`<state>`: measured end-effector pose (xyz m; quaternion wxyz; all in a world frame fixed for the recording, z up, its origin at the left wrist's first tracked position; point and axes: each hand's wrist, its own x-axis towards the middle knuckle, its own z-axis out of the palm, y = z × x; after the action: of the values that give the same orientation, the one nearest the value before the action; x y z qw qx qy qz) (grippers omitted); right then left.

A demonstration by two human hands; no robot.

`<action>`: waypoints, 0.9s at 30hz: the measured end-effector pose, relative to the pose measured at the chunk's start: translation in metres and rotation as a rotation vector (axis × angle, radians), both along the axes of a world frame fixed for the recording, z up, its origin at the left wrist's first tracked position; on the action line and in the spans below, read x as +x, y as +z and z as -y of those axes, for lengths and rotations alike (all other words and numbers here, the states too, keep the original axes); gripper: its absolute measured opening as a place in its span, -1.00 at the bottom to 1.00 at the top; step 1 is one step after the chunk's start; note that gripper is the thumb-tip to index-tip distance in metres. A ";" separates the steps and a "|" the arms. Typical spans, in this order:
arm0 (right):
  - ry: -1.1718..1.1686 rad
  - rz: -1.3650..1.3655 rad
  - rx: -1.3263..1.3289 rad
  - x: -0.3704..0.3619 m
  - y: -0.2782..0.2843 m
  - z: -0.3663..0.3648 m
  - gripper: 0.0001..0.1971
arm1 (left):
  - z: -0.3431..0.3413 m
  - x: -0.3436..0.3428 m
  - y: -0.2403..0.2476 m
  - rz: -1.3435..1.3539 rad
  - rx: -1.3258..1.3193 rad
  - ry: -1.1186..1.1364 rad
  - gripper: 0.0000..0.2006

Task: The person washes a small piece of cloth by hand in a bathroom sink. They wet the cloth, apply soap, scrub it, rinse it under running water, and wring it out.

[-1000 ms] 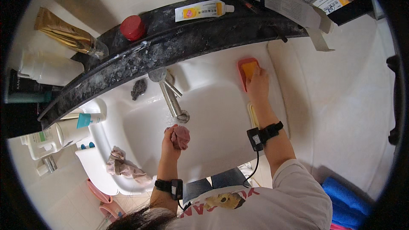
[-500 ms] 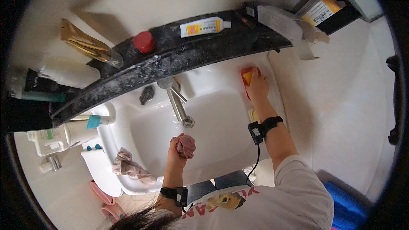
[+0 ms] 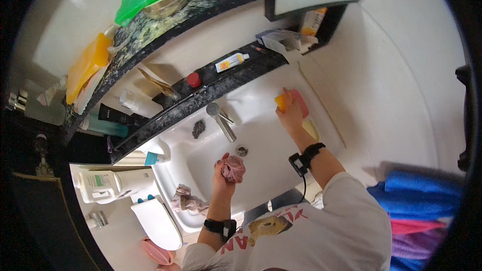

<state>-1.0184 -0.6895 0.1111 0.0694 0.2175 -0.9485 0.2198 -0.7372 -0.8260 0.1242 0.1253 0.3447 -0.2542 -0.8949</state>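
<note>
My left hand [image 3: 221, 176] is closed around a crumpled pink cloth [image 3: 233, 167], held over the bowl of the white sink [image 3: 271, 140] just below the drain [image 3: 242, 150]. My right hand [image 3: 291, 115] reaches to the sink's right rim and grips an orange sponge [image 3: 281, 102] that rests against a pink soap dish [image 3: 302, 102]. A yellowish bar of soap [image 3: 311, 128] lies on the rim beside my right wrist. The chrome tap [image 3: 221, 119] stands between my two hands, at the back of the bowl.
A dark speckled shelf [image 3: 201, 98] behind the sink carries a tube [image 3: 232, 62], a red cap [image 3: 194, 79] and bottles [image 3: 138, 103]. Another pink cloth [image 3: 186, 201] lies on the sink's left rim. Blue towels [image 3: 416, 195] hang at the right. A white toilet lid [image 3: 156, 223] sits lower left.
The view has tilted upward, showing a higher shelf and a mirror. My left hand with the cloth has dropped slightly lower in the bowl; my right hand stays at the sponge.
</note>
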 end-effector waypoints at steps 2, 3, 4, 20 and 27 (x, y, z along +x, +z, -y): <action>0.109 0.221 0.108 0.009 -0.015 -0.005 -0.30 | 0.003 0.003 0.011 -0.013 -0.048 -0.012 -0.63; 0.156 0.333 0.187 0.014 -0.020 -0.008 -0.34 | 0.005 0.007 0.015 0.003 -0.030 -0.023 -0.63; 0.156 0.360 0.213 0.018 -0.024 -0.009 -0.38 | 0.007 0.012 0.019 -0.005 -0.032 -0.040 -0.64; 0.350 1.237 -0.942 0.144 0.022 0.042 -0.65 | 0.002 0.008 0.037 0.008 -0.328 0.085 -0.74; 0.886 2.051 -1.807 0.189 0.026 0.077 -0.62 | -0.011 -0.018 0.043 0.088 -0.837 -0.319 -0.76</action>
<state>-0.8293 -0.7666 0.1367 -0.5932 0.1202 0.0275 0.7955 -0.7550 -0.8150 0.1668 0.1035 0.2586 -0.6492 -0.7078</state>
